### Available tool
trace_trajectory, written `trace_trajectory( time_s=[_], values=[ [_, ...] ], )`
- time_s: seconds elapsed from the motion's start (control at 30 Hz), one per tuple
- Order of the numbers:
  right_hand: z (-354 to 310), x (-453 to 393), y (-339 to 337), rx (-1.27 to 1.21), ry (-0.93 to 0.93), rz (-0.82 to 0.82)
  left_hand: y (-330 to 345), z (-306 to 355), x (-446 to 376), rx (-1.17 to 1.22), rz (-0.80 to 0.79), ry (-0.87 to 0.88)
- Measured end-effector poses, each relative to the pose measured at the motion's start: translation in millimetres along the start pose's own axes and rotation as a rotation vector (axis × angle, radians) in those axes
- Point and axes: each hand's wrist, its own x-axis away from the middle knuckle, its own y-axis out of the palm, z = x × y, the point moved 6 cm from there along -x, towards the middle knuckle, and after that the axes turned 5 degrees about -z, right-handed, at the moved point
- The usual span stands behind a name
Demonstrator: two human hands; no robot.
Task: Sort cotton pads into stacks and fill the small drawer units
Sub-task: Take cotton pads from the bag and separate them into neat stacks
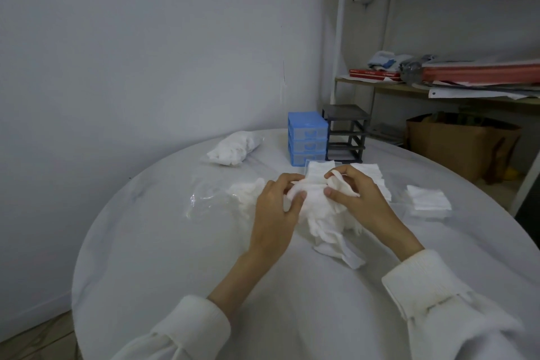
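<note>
A loose heap of white cotton pads (324,222) lies at the middle of the round white table (163,245). My left hand (276,210) grips a bunch of pads at the heap's top left. My right hand (358,197) pinches a round pad (340,184) between thumb and fingers just above the heap. Squared stacks of pads lie behind my hands (318,172) and to the right (428,200). A blue drawer unit (306,139) with its drawers in stands at the back beside a black frame (347,133) that has no drawers.
A clear bag full of pads (233,147) lies at the back left. An empty clear wrapper (201,199) lies left of the heap. A shelf with papers (467,76) and a brown paper bag (455,145) stand beyond the table's right edge.
</note>
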Motion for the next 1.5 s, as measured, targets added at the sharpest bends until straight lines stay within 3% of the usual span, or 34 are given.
trace_trajectory(
  time_s=[0.23, 0.43, 0.5, 0.6, 0.8, 1.17, 1.33, 1.4, 1.5],
  values=[
    [-4, 1, -11, -0.085, -0.018, 0.119, -7, -11, 0, 0.211, 0.096, -0.118],
    [-2, 0, -20, -0.290, -0.007, 0.227, -6, -28, 0, 0.574, 0.155, -0.329],
    [-7, 1, -21, -0.316, -0.056, 0.226, -7, -29, 0, 0.574, 0.156, -0.317],
    [-16, 3, -17, -0.123, -0.162, 0.174, -7, -24, 3, 0.502, 0.142, -0.268],
    [-17, 4, -11, 0.023, -0.172, 0.177, -11, -12, 9, 0.387, 0.220, -0.190],
    [-1, 1, -9, -0.443, 0.017, 0.218, 2, -27, 7, 0.629, 0.100, -0.355],
    [0, 3, -18, -0.363, 0.021, 0.347, 6, -23, 7, 0.662, 0.039, -0.354],
    [-4, 3, -19, -0.421, -0.014, 0.289, 5, -26, 8, 0.646, 0.061, -0.368],
    [-15, 6, 0, -0.419, -0.018, -0.032, 4, -32, 9, 0.671, 0.100, -0.416]
  ],
)
